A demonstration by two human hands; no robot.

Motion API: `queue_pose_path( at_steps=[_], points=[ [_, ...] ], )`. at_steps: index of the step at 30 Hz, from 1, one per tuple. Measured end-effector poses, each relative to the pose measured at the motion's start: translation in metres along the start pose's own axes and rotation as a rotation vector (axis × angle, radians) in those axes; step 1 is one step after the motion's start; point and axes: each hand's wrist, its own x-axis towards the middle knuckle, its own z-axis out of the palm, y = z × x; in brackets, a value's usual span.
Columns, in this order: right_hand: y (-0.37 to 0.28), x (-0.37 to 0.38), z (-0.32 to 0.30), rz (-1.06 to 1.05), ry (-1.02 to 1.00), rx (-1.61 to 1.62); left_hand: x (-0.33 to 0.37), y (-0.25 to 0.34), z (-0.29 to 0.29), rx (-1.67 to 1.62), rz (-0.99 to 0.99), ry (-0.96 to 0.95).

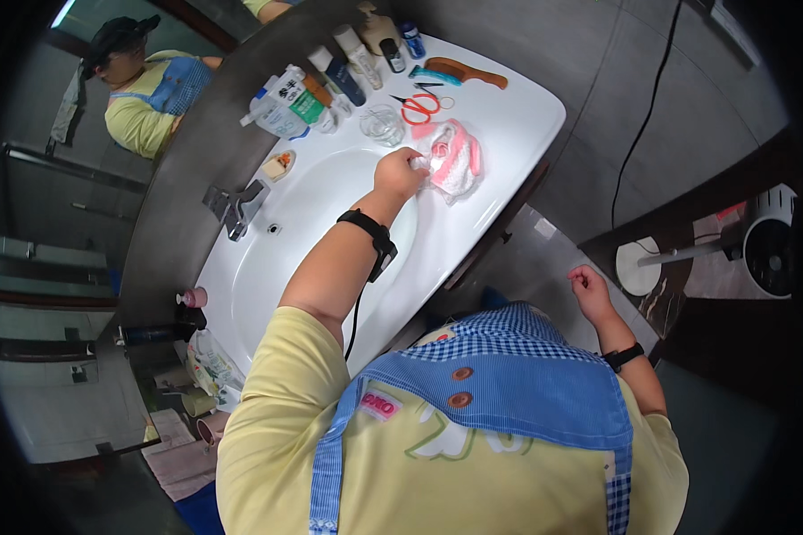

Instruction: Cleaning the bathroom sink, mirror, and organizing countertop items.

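Note:
My left hand [401, 173] reaches across the washbasin [330, 192], its fingers closed at the near-left edge of a crumpled pink and white towel [455, 156]. The fingertips are partly hidden, and something whitish and see-through shows beside them at the towel's edge. The towel lies bunched on the white counter. Just beyond it are red-handled scissors [421, 109] and a clear glass [383, 125]. My right hand [589, 290] hangs low at my right side, away from the counter, fingers curled in with nothing visible in them.
Bottles and tubes, including a dark blue tube [343, 82], line the back. A wooden comb [467, 71] lies at the far right. The faucet [237, 209] and soap [277, 167] are at the left. A fan [767, 250] stands right; a black cable [649, 116] hangs there.

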Motion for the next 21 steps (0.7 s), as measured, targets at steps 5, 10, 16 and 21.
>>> queue_pose_path(
  at_steps=[5, 10, 16, 21],
  points=[
    [0.027, -0.012, -0.004, 0.045, 0.027, 0.012, -0.019, 0.002, 0.011, 0.212, 0.223, -0.053],
    [0.04, -0.012, 0.003, 0.056, 0.012, -0.029, -0.07, 0.0, 0.005, 0.201, 0.504, -0.212],
    [0.036, -0.004, 0.011, 0.032, -0.01, -0.062, -0.11, 0.011, 0.003, 0.193, 0.592, -0.355],
    [0.035, -0.007, 0.009, 0.005, 0.01, -0.08, -0.06, 0.008, 0.023, 0.156, 0.698, -0.204]
  ],
)
